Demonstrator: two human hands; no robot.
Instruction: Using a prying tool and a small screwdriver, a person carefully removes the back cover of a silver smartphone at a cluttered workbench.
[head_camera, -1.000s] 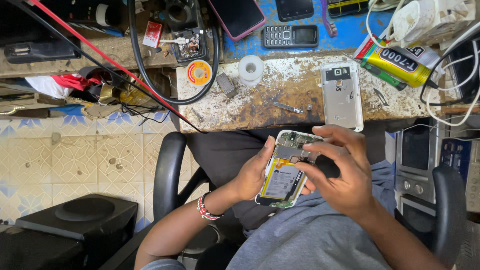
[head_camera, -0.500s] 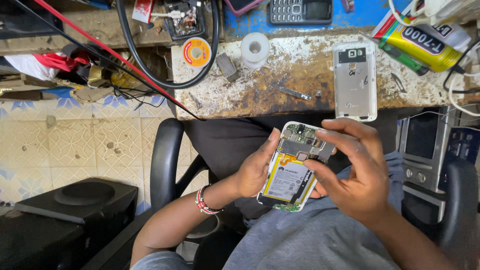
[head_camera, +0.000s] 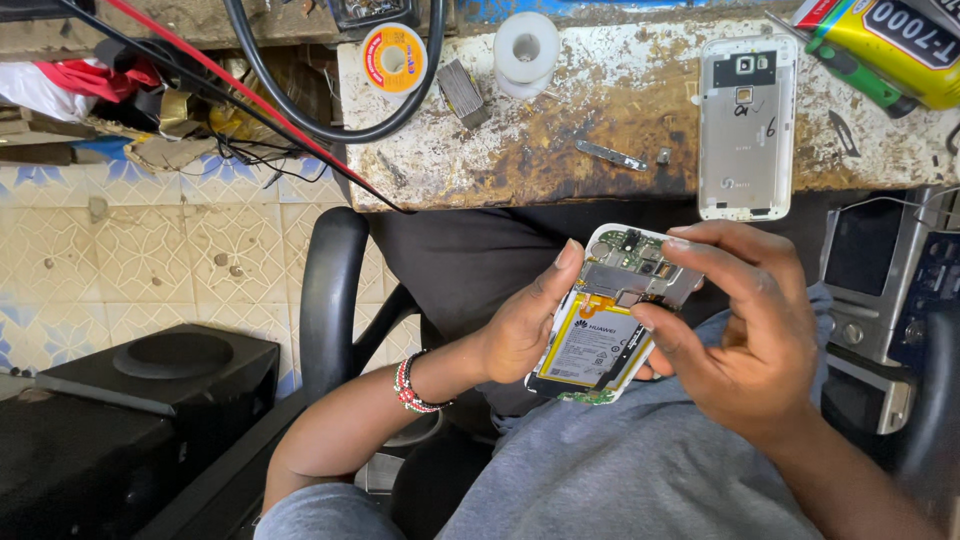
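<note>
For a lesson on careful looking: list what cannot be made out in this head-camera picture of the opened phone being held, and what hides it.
- Opened phone, head view: its screen side faces away; both edges lie under the left hand and right hand.
- Small parts on its board: too small to tell apart.
- Glue tube: cut off by the top and right edges.
- Black cable: its ends run out at the top edge.

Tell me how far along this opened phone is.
Done: the back cover is off and lies on the workbench. In hand: the left hand holds the opened phone while the right hand fingers its upper metal shield. Left: the battery is still seated and the cover is still off.
</note>
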